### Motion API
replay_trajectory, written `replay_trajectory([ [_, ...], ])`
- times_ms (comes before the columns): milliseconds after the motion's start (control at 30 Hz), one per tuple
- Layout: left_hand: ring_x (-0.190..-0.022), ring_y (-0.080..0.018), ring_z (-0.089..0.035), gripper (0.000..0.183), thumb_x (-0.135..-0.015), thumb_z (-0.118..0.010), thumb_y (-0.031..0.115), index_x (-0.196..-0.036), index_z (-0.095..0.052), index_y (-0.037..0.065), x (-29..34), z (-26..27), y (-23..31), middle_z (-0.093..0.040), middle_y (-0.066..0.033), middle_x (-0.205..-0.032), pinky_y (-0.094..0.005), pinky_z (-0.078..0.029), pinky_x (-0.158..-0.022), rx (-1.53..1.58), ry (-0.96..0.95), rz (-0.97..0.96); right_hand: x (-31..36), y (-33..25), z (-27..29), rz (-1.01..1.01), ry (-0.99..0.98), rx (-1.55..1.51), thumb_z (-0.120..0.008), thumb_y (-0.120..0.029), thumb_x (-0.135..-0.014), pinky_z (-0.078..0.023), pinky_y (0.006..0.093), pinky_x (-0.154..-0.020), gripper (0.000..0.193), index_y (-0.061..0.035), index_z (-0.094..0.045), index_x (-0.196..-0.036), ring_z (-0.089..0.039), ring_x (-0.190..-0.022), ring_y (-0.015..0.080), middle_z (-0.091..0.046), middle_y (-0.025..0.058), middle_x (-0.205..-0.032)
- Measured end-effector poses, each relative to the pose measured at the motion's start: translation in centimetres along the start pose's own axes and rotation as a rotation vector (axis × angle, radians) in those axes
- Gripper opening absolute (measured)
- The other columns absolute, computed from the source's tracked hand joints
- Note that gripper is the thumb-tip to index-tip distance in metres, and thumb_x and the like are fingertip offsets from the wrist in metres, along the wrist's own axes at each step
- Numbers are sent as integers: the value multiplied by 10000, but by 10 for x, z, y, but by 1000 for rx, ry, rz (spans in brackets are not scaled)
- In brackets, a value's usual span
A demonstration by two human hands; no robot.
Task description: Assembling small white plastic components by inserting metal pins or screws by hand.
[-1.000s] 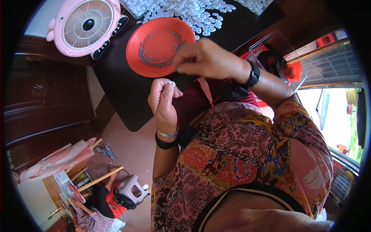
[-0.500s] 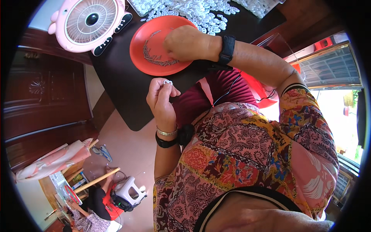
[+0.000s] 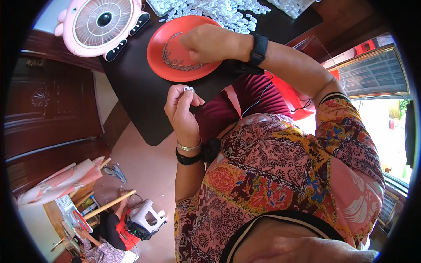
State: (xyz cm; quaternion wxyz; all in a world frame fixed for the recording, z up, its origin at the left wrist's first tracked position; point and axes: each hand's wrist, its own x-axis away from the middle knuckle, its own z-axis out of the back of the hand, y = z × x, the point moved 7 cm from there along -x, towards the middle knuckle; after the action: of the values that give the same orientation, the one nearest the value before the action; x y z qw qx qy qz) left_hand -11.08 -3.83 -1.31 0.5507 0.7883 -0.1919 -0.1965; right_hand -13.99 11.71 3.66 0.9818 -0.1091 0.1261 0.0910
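My left hand [image 3: 180,107] is closed in a pinch just off the near edge of the dark table, fingers pointing up. Between its thumb and forefinger sits a small white plastic piece with round holes [image 3: 188,89]. Over the right half of a round red plate [image 3: 154,66] is my right hand [image 3: 208,43], its fingers curled down. The fingertips are hidden, so I cannot make out what they hold. Small thin metal pieces, like screws or pins [image 3: 177,65], lie in a curved band on the plate. Behind it spreads a heap of similar white plastic pieces [image 3: 219,13].
A pink animal-shaped fan [image 3: 104,19] stands on the dark table [image 3: 147,118], left of the plate. More white pieces fill a clear container [image 3: 293,8] at the back right. On the lower left a person [image 3: 105,250] works near a white stool [image 3: 147,217]. Slippers [image 3: 116,173] lie on the floor.
My right hand has shifted slightly over the plate, its curled fingers turned a little. The left hand keeps its pinch on the white piece. The whole view has moved a little.
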Motion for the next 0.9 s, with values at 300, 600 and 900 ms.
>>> replay_trajectory([
  [300,-586,-89,-455,88,-892,-480,52,-820,-513,14,8,-12,11,-479,-18,-644,-255,-443,-596,-50,-5,-4,61,-17,23,-200,34,-1190,-596,-94,-903,-470,229,-715,158,17,-649,-1003,-566,-772,79,-640,14,-843],
  [600,-590,-93,-427,106,-902,-468,61,-822,-509,4,14,-30,25,-433,-9,-646,-240,-400,-575,-191,-48,-90,85,-28,2,-394,-20,-1488,-625,-174,-912,-521,203,-657,179,-9,-663,-970,-628,-709,67,-665,14,-789],
  [900,-581,-78,-410,126,-899,-480,79,-797,-504,8,16,-32,25,-423,-1,-632,-224,-366,-557,-242,-62,-79,86,-36,4,-275,-34,-1392,-587,-157,-935,-505,203,-665,177,10,-642,-928,-594,-723,67,-628,6,-775],
])
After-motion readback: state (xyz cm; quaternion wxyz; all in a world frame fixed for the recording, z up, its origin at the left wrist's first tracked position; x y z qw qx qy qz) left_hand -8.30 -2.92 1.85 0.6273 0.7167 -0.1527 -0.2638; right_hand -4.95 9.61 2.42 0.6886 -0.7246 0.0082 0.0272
